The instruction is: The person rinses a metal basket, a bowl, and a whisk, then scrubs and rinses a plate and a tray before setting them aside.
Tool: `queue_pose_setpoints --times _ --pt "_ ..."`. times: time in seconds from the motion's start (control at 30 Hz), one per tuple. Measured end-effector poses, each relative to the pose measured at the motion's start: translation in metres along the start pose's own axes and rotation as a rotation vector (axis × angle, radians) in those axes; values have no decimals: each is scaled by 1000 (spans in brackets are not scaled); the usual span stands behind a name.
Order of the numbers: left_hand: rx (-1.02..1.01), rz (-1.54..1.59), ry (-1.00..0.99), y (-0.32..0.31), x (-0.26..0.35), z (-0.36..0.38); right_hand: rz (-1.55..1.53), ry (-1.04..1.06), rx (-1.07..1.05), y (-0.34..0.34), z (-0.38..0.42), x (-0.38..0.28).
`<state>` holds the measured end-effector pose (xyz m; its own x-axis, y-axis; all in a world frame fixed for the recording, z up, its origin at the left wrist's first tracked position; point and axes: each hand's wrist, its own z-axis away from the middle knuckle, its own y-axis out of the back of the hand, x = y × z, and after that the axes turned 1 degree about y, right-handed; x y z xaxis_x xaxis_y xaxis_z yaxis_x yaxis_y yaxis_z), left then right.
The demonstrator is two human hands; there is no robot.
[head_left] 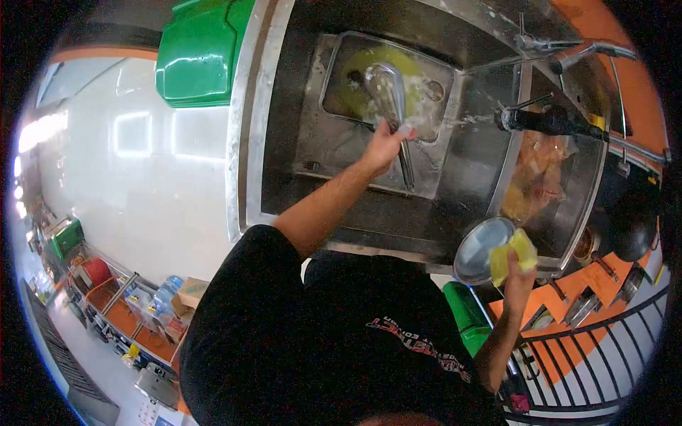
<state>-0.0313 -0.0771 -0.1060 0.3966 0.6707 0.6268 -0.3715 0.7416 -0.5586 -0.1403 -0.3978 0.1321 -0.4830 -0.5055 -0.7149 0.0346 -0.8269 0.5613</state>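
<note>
My left hand (387,148) is closed around a long, shiny metal ladle-like utensil (398,96); its rounded head points away from me, and its exact kind is hard to tell. Beneath it, a rectangular metal tray (334,85) in the sink (305,149) contains yellow-green liquid. Splashing water blurs the space between the tray and a black tap nozzle (526,121). At the sink's near right corner, my right hand (521,275) grips a yellow sponge (524,248). The sponge overlaps a round metal bowl (472,248) in this view; contact cannot be made out.
Bags of orange-brown food (543,174) lie in the right-hand basin. A green bin (202,53) stands beyond the sink's left edge. Black railings (590,348) and an orange surface with pans border the lower right. Boxes and bottles (167,295) are on a shelf at lower left.
</note>
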Motion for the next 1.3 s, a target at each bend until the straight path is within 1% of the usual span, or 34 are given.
queue_pose_setpoints --times 0.03,0.07,0.13,0.17,0.2,0.23,0.27,0.3,0.37,0.43,0.47,0.5,0.57,0.6,0.67,0.73,0.77,0.8,0.87,0.9,0.93,1.0,1.03,1.07,1.1,1.13,1.2,1.23,1.27,1.3 --pt "-44 -108 -12 -2 -3 4 8 -70 -19 1 3 7" --pt "-96 -217 -25 -6 -6 7 7 -70 -12 1 4 14" --pt "-125 -257 -37 -14 -10 10 338 -9 -100 3 7 18" --pt "-124 -238 -43 -18 -12 10 338 -5 -79 6 7 17" --pt "-123 -218 -51 -21 -14 10 457 71 25 7 6 14" --pt "-64 -311 69 -22 -8 14 576 144 132 7 5 9" --pt "-89 -309 62 -21 -7 12 694 215 243 3 3 -3" --pt "-94 -279 50 -20 -5 10 615 180 228 2 -2 -23" --pt "-122 -253 33 -20 -2 4 126 245 164 -15 -29 -36" --pt "6 -255 135 -23 4 -3 -178 86 -80 -48 -57 -90" --pt "-11 -262 122 -27 7 -6 -289 118 -229 -70 -73 -116" --pt "-19 -285 110 -31 11 -8 -359 209 -320 -93 -104 -120" --pt "-52 -270 88 -33 11 -18 -573 210 -391 -140 -173 -127" --pt "-68 -280 64 -36 13 -22 -733 167 -366 -157 -204 -136" --pt "-51 -203 118 -38 16 -22 -1122 142 -260 -173 -272 -137" --pt "-45 -206 137 -45 29 -15 -1516 15 -111 -171 -316 -145" --pt "-53 -212 116 -45 33 -12 -1616 -19 -83 -168 -328 -154" --pt "-63 -218 96 -46 37 -11 -1623 -12 -82 -166 -332 -154" --pt "-118 -261 77 -49 41 -22 -1634 393 -832 -159 -337 -156" --pt "-126 -325 93 -56 41 -29 -1546 189 -627 -156 -340 -157" --pt "-135 -387 111 -64 40 -34 -1537 201 -625 -155 -329 -167" --pt "-186 -412 73 -92 47 -48 -754 94 -98 -154 -313 -181" --pt "-229 -461 47 -108 51 -58 -446 258 30 -156 -307 -180" --pt "-275 -511 21 -125 56 -65 -339 352 109 -165 -321 -168" --pt "-363 -620 55 -141 69 -68 -382 397 -1 -159 -299 -174" --pt "-384 -615 43 -156 72 -74 -574 216 71 -171 -328 -146" --pt "-536 -526 -41 -185 74 -87 -901 65 -154 -151 -299 -163" --pt "-470 -815 -318 -194 67 -107 -901 79 -139 -148 -317 -153" --pt "-486 -813 -328 -206 63 -111 -923 126 -54 -151 -350 -129" --pt "-307 -888 -665 -218 57 -113 -945 168 30 -150 -369 -115"
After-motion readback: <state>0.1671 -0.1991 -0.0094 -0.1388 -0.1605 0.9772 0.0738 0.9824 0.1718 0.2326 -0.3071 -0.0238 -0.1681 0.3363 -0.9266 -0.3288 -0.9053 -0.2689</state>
